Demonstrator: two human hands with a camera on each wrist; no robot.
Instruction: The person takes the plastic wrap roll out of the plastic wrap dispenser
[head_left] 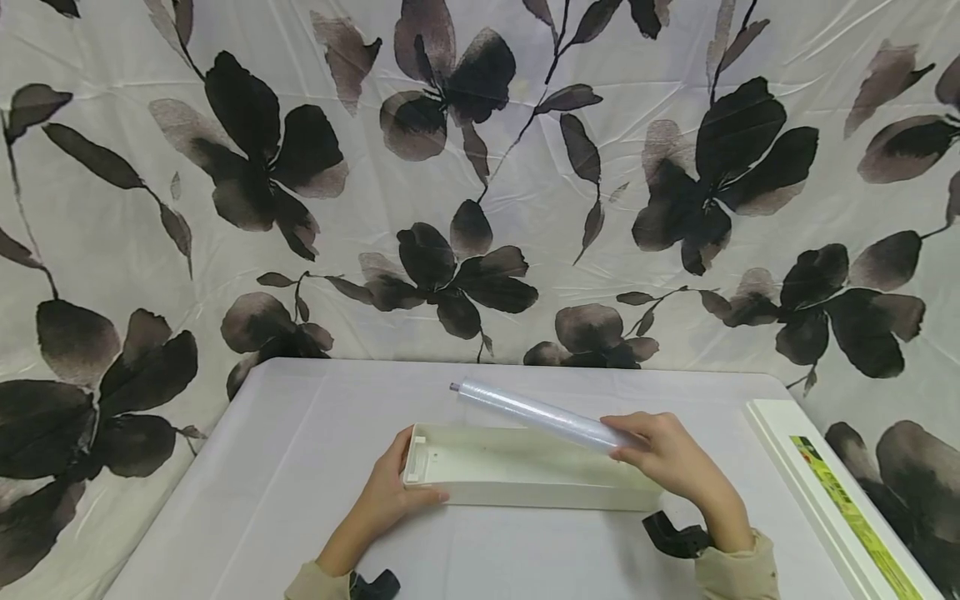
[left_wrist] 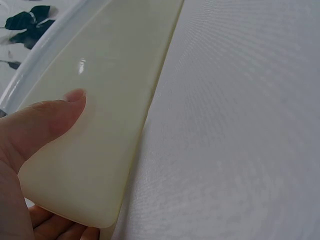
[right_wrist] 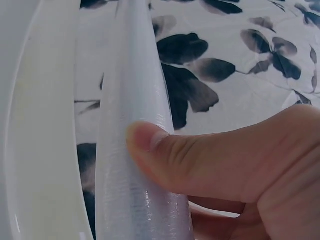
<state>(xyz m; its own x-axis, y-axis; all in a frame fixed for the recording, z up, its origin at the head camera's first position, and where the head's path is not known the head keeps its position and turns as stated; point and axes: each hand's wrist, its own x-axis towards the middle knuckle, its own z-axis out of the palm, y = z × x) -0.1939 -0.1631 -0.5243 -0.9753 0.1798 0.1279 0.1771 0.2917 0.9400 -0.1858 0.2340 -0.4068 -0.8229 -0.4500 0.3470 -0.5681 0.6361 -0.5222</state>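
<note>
A long, open-topped cream plastic box lies on the white table in the head view. My left hand grips its left end; in the left wrist view the thumb presses the smooth outer wall and the fingertips curl beneath the end. Slanting above the box is a roll of cling film, its narrow core end poking out at the far left. My right hand holds the roll near its right end, thumb across the film in the right wrist view. That hand covers the box's right end.
A long white lid-like piece with a yellow-green label strip lies along the table's right edge. Behind the table hangs a flower-patterned sheet. Black wrist mounts sit below both hands.
</note>
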